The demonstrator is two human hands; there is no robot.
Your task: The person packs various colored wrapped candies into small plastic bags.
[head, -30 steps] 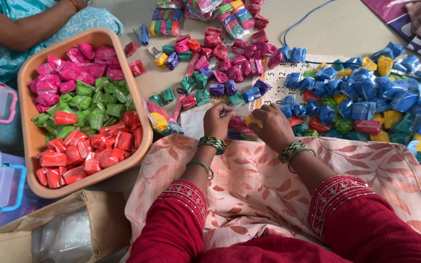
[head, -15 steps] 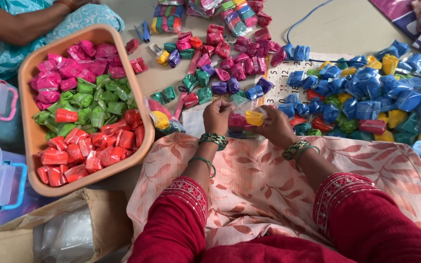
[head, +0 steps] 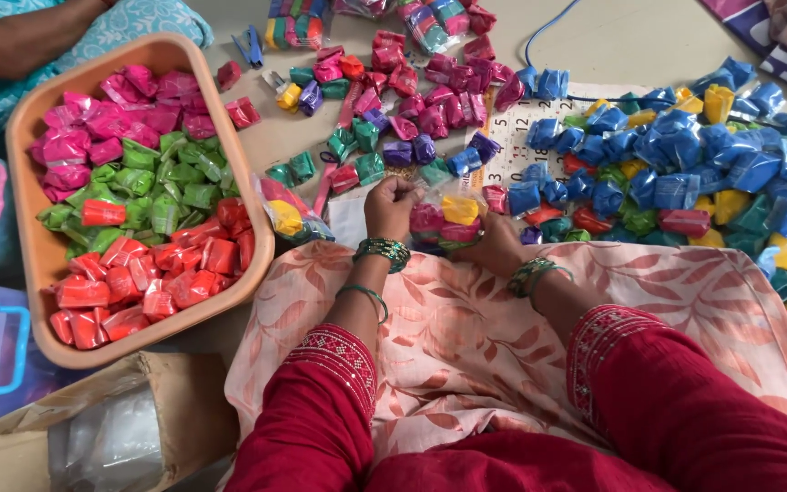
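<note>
Gripping a clear bag of coloured packets [head: 445, 221] between them, the left hand [head: 392, 205] and right hand [head: 495, 244] close on it — just above the lap cloth [head: 466, 337], beside the orange tray [head: 248, 196].

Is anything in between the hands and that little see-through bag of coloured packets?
No. The left hand pinches the top of the clear bag and the right hand cups it from the side. Both touch it directly, with nothing between.
</note>
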